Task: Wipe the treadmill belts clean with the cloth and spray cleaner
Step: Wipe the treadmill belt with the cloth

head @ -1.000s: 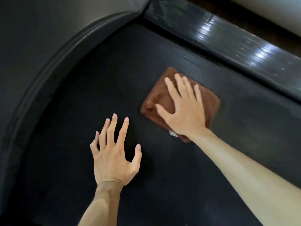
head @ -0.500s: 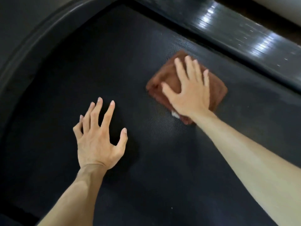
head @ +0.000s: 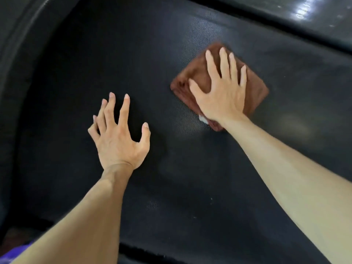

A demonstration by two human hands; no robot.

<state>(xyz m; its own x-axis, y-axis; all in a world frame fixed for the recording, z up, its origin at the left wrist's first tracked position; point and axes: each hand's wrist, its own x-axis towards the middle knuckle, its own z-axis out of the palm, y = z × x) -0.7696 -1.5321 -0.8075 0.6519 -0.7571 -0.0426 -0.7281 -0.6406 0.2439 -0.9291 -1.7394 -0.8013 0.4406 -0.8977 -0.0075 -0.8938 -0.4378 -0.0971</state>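
Brown microfibre sits folded under my right hand [head: 222, 94], the cloth [head: 253, 92] lying flat on the dark textured treadmill belt [head: 133, 54], on the far right of what I can see and near the glossy side rail [head: 304, 14]. My fingers are straight and spread apart, pressing down on the fabric rather than gripping it, with the palm over its near edge, where a small white tag pokes out. My left hand [head: 120, 138] is well apart from the cloth on the left, fingers splayed and slightly bent, holding nothing; whether it touches the belt or hovers just above it I cannot tell. No spray bottle is in sight. The risk, as I judge it, is that a flat palm gives little hold: a hard push could make the folds slide open or bunch, so I would smear instead of wipe. Leaning weight on the belt might also make it creep underfoot and throw my balance. A few pale specks remain on the near belt.
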